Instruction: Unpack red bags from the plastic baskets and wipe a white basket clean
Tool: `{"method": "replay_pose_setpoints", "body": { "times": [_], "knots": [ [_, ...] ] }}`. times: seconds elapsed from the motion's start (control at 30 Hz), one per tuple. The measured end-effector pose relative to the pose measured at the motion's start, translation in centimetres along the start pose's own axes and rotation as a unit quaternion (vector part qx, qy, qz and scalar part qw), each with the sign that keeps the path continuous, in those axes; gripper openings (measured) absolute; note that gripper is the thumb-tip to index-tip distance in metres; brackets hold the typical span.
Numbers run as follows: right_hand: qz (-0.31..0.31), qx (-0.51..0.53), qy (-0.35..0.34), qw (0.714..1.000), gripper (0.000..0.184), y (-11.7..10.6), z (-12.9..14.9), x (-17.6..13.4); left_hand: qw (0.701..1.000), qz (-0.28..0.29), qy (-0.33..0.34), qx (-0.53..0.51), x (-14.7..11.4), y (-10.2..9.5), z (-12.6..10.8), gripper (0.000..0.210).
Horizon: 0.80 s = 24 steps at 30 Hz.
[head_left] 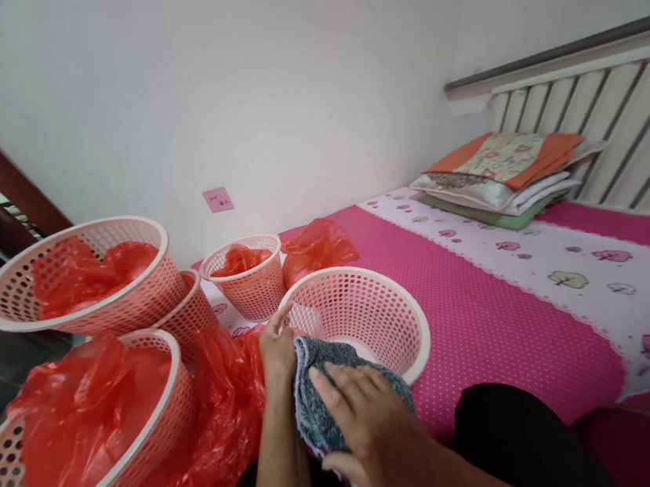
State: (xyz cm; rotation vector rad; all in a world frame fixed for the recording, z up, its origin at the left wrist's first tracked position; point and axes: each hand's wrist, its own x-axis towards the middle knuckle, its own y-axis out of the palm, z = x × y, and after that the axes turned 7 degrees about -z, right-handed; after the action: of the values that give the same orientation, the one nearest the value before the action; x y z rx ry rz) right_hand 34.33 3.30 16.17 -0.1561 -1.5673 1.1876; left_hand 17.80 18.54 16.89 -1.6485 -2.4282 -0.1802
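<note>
A pink plastic basket (378, 312) with a perforated wall and a pale rim sits in front of me, tilted a little toward me. My left hand (277, 352) grips it at the left side of the rim, with the index finger stretched along the edge. Over the near rim lies a dark grey-green fuzzy cloth (318, 355) with a light stitched border. My right hand (363, 409) holds this cloth against the basket, fingers laid across it and thumb at its near edge. The cloth hides the near part of the rim.
Several other pink baskets (172, 444) stand at the left, some stacked, with red plastic bags (211, 431) in and beside them. A small basket (256, 283) and another red bag (317, 248) are behind. Folded cushions (505, 166) lie on the pink bedspread (490, 334) by a white headboard (602, 138).
</note>
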Motion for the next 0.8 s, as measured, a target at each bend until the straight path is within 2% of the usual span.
{"method": "replay_pose_setpoints", "body": {
  "times": [0.07, 0.17, 0.23, 0.4, 0.63, 0.8],
  "knots": [
    [-0.034, -0.017, -0.004, 0.999, 0.091, 0.5, 1.2, 0.6, 1.0, -0.002, 0.007, -0.001, -0.2, 0.1, -0.1, 0.052],
    [-0.074, -0.065, 0.004, 0.995, 0.06, 1.5, 1.8, 1.3, 1.0, -0.009, 0.007, -0.004, -0.5, 0.3, -0.1, 0.053],
    [-0.069, -0.074, -0.007, 0.995, 0.047, 1.6, 1.2, 1.6, 1.0, -0.016, 0.002, -0.006, -0.7, 0.3, 0.1, 0.054],
    [0.005, -0.006, -0.041, 0.999, 0.054, 0.1, -1.4, 1.7, 1.0, -0.022, -0.009, -0.011, -0.7, 0.5, 0.6, 0.056],
    [0.016, 0.107, -0.034, 0.994, 0.047, -1.1, -5.5, -1.4, 0.999, -0.012, -0.032, -0.035, -0.2, -0.4, 1.1, 0.057],
    [0.028, 0.084, 0.005, 0.996, 0.048, -3.0, -10.5, -3.4, 0.998, 0.017, -0.038, -0.051, -0.1, -0.9, 0.7, 0.06]
  ]
}}
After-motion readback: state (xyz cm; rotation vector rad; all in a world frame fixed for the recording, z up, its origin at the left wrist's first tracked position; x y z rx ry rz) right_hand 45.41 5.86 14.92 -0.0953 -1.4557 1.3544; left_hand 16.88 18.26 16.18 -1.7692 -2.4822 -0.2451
